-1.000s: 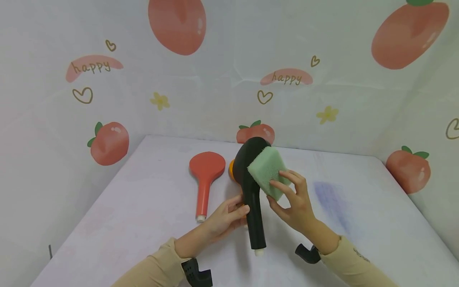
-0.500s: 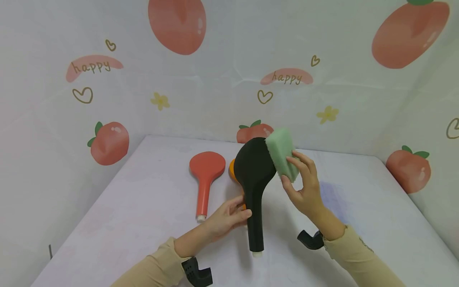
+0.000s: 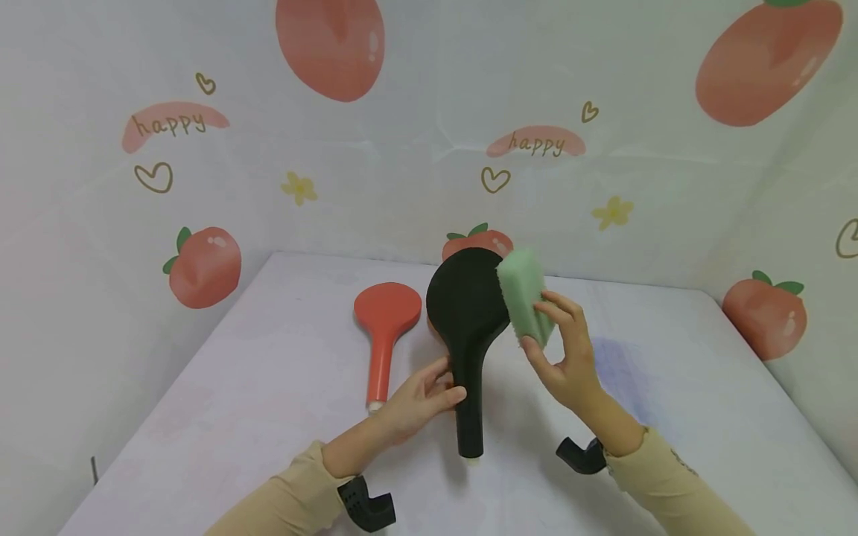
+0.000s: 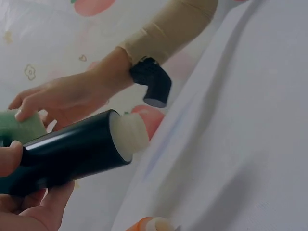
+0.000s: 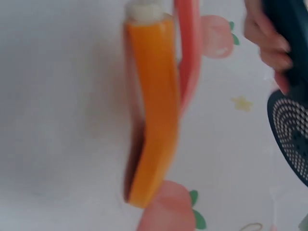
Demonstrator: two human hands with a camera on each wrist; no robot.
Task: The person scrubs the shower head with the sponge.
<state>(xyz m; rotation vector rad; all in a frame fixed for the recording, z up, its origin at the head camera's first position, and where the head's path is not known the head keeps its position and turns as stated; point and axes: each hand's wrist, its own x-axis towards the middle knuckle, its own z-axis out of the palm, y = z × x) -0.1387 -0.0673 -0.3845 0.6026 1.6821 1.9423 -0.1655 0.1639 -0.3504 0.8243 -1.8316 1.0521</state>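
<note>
My left hand grips the handle of a black shower head, raised above the table with its round head up and its smooth back facing me. Its perforated spray face shows in the right wrist view, and its pale connector in the left wrist view. A light green sponge is pinched between the thumb and fingers of my right hand. The sponge stands on edge right at the right rim of the round head, overlapping it in the head view.
To the left, a red shower head lies on the white table. An orange shower head lies beside it, mostly hidden behind the black one in the head view. A fruit-printed cloth hangs behind the table.
The black shower head has turned its broad back toward me and shifted slightly up and left. The sponge has gone from across its head to the right rim, tilting onto its edge.
</note>
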